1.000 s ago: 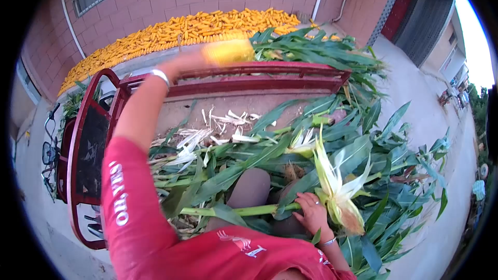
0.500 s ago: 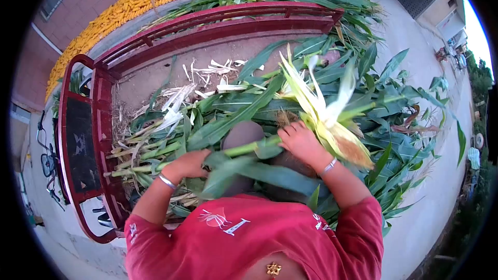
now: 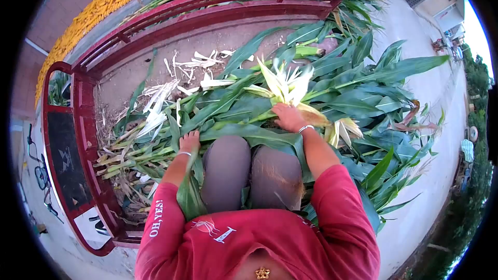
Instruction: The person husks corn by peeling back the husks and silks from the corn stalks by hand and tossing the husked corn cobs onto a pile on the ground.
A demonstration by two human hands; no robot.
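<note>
My left hand point(image 3: 190, 142) rests at the near edge of a layer of green corn stalks point(image 3: 150, 151), its short view of fingers slightly apart. Farther right, my right hand point(image 3: 288, 117) curls over a corn stalk just below an opened pale husk point(image 3: 285, 84); its grip is partly hidden by leaves. A second peeled-back husk point(image 3: 343, 130) lies to the right of that wrist. Long green leaves point(image 3: 259, 134) stretch between both hands and drape across my knees point(image 3: 225, 166).
The red cart's side rail point(image 3: 207, 1) runs along the far side, and its end frame point(image 3: 83, 140) stands at left. Dry husk scraps point(image 3: 155, 105) litter the cart bed. Yellow corn cobs point(image 3: 111, 2) are heaped beyond. Leafy stalks point(image 3: 384, 106) overhang at right.
Both hands have moved forward, away from my body, and the stalk they held over my lap now lies on the pile. My left hand has loosened. My knees are uncovered more.
</note>
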